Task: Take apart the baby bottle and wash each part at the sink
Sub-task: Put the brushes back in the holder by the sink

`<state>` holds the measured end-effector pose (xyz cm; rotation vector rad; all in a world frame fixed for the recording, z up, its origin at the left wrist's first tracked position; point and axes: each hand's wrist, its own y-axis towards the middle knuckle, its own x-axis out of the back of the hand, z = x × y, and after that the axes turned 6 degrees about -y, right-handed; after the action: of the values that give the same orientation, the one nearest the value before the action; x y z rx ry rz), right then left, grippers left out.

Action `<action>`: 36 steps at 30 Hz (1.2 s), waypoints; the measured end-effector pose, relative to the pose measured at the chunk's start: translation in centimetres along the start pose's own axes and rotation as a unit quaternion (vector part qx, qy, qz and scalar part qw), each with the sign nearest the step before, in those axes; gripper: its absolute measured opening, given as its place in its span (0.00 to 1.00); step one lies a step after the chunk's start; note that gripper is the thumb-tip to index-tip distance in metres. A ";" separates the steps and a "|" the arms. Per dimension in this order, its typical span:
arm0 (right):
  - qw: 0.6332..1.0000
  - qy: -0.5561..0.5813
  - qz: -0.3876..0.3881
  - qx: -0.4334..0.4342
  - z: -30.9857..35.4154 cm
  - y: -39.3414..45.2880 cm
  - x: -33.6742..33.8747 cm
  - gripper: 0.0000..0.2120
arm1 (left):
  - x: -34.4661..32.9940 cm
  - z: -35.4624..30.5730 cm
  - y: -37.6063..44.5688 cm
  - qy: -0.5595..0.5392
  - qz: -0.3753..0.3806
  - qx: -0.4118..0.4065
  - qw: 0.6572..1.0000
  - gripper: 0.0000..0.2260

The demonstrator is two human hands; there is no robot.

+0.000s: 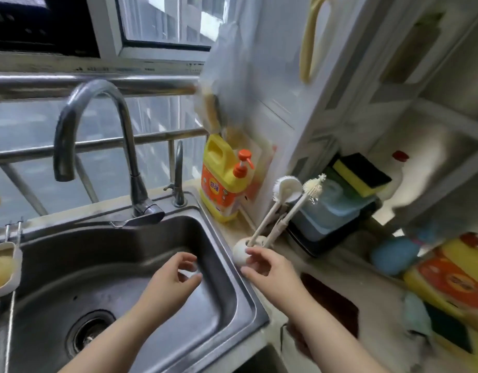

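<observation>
My left hand (176,275) hovers over the steel sink (227,265) with its fingers curled around a small clear piece (190,266), too blurred to name. My right hand (270,270) reaches to the counter at the sink's right rim. Its fingertips touch a round white brush holder (239,253). Two white bottle brushes stand in the holder: a sponge-headed one (286,187) and a thin bristle one (313,185). The index finger lies at the foot of the handles. No bottle body is in view.
A curved tap (98,125) arches over the basin, its lever low behind it. A yellow detergent bottle (223,181) stands at the back right corner. A black rack with sponges (359,170) sits right of the brushes. A drain rack with a sponge tray (2,267) hangs at the left.
</observation>
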<state>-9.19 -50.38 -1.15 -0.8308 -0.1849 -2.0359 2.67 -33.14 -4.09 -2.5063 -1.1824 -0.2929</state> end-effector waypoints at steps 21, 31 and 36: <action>0.970 -0.192 -0.070 -0.131 -13.6 -4.1 4.7 0.06 | -9.0 -0.1 -4.0 -0.096 0.049 0.111 0.988 0.04; 0.972 -0.121 0.041 0.197 2.0 -2.6 -3.4 0.26 | -3.6 -5.3 -4.8 -0.561 0.072 0.159 0.809 0.24; 0.942 -0.153 0.048 0.295 6.1 -1.4 -10.1 0.30 | 2.6 -3.2 -5.7 -0.595 0.056 0.123 0.792 0.40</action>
<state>-3.61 -40.01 -2.48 -0.7403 -0.8671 -1.6100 -0.18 -29.20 0.96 -2.3928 -1.2488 1.5842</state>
